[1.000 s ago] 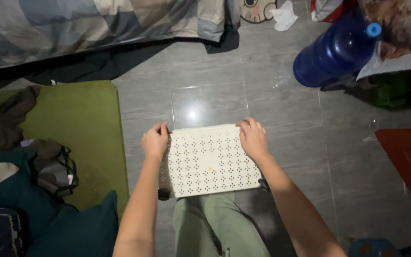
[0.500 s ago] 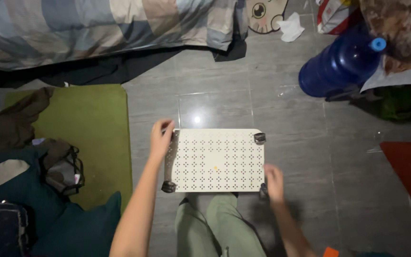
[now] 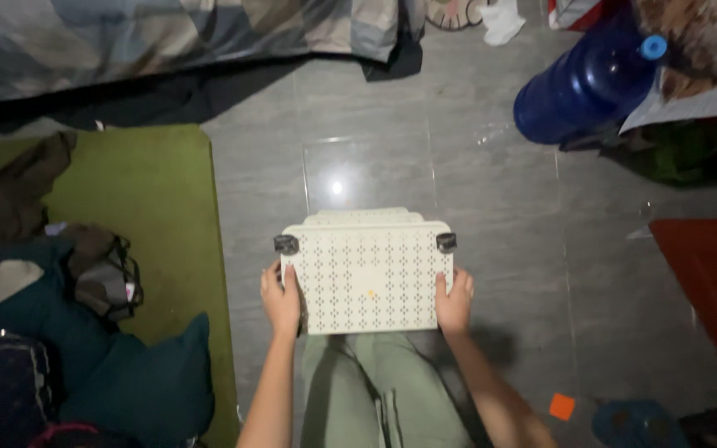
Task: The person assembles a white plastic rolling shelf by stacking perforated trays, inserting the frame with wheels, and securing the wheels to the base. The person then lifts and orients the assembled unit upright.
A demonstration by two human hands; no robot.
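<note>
A cream perforated plastic basket [image 3: 367, 274] with small black caster wheels is turned bottom-up above my lap. My left hand [image 3: 281, 300] grips its near left edge and my right hand [image 3: 455, 300] grips its near right edge. Two wheels show at the far corners, one on the left [image 3: 285, 245] and one on the right [image 3: 446, 242]. The basket's walls point away toward the grey tiled floor [image 3: 499, 207]. My legs in green trousers [image 3: 375, 390] lie beneath it.
A green mat [image 3: 155, 216] lies left, with dark clothes and a teal cushion [image 3: 134, 382] on it. A big blue water bottle [image 3: 587, 83] lies at the upper right. A striped blanket [image 3: 168, 41] hangs along the top. A red object [image 3: 711, 282] sits right.
My hands shifted from the basket's far corners to its near edge; the right hand went first. The basket tilted, so its far wheels and walls now show.
</note>
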